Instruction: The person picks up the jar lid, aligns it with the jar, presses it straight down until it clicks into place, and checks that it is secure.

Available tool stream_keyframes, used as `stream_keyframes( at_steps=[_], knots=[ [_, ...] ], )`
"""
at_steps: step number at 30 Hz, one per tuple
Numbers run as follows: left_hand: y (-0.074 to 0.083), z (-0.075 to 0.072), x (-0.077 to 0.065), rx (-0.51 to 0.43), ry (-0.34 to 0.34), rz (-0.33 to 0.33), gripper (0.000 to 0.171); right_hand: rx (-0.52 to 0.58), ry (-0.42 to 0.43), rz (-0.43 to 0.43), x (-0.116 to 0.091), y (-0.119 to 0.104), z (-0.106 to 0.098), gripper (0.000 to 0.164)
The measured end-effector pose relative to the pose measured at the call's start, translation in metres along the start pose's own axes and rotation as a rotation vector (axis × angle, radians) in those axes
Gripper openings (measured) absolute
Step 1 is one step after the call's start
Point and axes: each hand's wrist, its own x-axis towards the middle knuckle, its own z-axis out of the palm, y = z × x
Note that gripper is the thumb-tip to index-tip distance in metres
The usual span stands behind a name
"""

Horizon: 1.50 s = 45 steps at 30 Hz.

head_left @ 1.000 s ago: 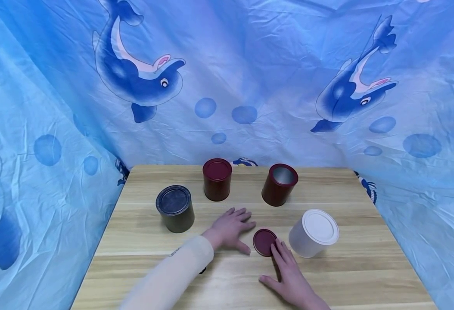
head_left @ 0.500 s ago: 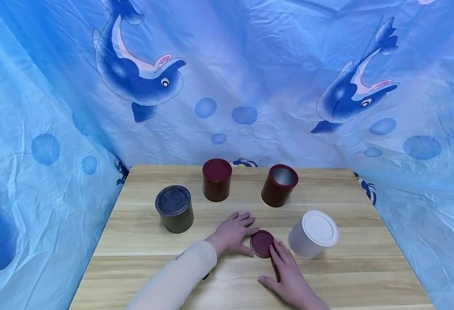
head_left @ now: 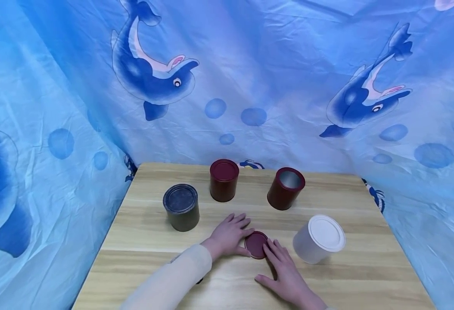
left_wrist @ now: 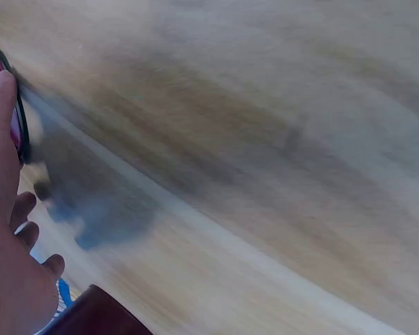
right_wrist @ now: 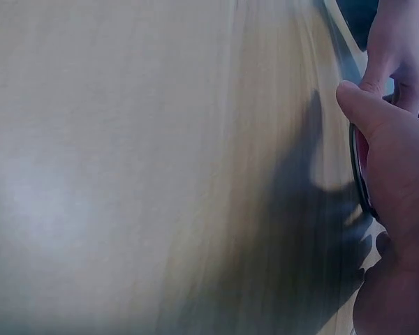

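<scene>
Flat on the table point(head_left: 351, 284) lies a dark red round lid point(head_left: 256, 245), between both hands. My left hand point(head_left: 227, 237) rests with spread fingers at the lid's left side, its thumb and index finger right at the edge. From the right, the fingertips of my right hand point(head_left: 287, 275) touch the opposite edge, with the thumb held apart. In the left wrist view, the left thumb overlaps the lid point(left_wrist: 21, 125). Only a thin rim of the lid point(right_wrist: 357, 167) shows beside the right hand in the right wrist view. Beyond the hands stands a dark red tin point(head_left: 280, 196) without a lid, its metallic inside visible.
A lidded dark red tin point(head_left: 223, 187) stands at the back, left of the lidless one. The black lidded tin point(head_left: 183, 213) is to the left of my left hand. Close to my right hand is a white lidded tin point(head_left: 312, 245). A blue dolphin-print curtain point(head_left: 289, 86) surrounds the table.
The lid has slid a little left, along with my right fingertips. My left thumb and index finger have come up to its left edge. The head view has shifted slightly.
</scene>
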Motion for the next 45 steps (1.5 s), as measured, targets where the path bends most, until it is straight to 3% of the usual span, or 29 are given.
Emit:
stream_keyframes(
  at_steps=[7, 21, 30, 39, 45],
  knots=[
    [-0.002, -0.004, -0.011, 0.032, 0.025, -0.033, 0.080, -0.003, 0.019, -0.078, 0.012, -0.001, -0.001, 0.083],
    [-0.007, 0.009, -0.031, 0.044, 0.086, -0.109, 0.082, 0.037, -0.094, -0.125, 0.028, -0.001, -0.002, 0.079],
    [-0.012, 0.011, -0.042, 0.000, 0.105, -0.127, 0.085, 0.011, -0.026, -0.211, 0.037, 0.004, -0.001, 0.084],
    [-0.021, 0.001, -0.050, -0.037, 0.061, -0.154, 0.093, -0.018, -0.064, -0.130, 0.056, 0.012, -0.011, 0.099],
    [-0.024, -0.003, -0.053, -0.043, 0.033, -0.151, 0.097, -0.039, -0.097, -0.128, 0.062, 0.015, -0.013, 0.098]
  ],
)
